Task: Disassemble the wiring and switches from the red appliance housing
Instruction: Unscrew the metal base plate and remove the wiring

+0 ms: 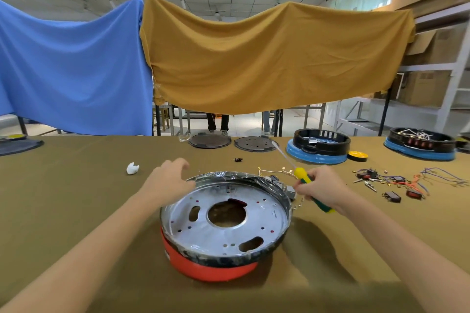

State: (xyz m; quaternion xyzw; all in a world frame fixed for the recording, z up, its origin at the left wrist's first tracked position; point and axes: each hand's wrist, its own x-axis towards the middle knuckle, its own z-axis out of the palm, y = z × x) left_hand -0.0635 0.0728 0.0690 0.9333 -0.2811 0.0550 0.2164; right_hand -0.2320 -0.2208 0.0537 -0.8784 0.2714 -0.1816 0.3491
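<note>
The red appliance housing (211, 265) sits near the table's (76, 185) front edge, its wiring (276, 173) at the far-right rim, nearest the right hand (321, 187) gripping a screwdriver (306, 180), while the left hand (173, 176), fingers spread, rests on the far-left rim.

A single wide-angle view looks from the person's head, forward and down across the surface (76, 211). The housing (223, 226) sits close below centre, both forearms reach in from the bottom corners, and hung cloths (254, 58) close the far side.
</note>
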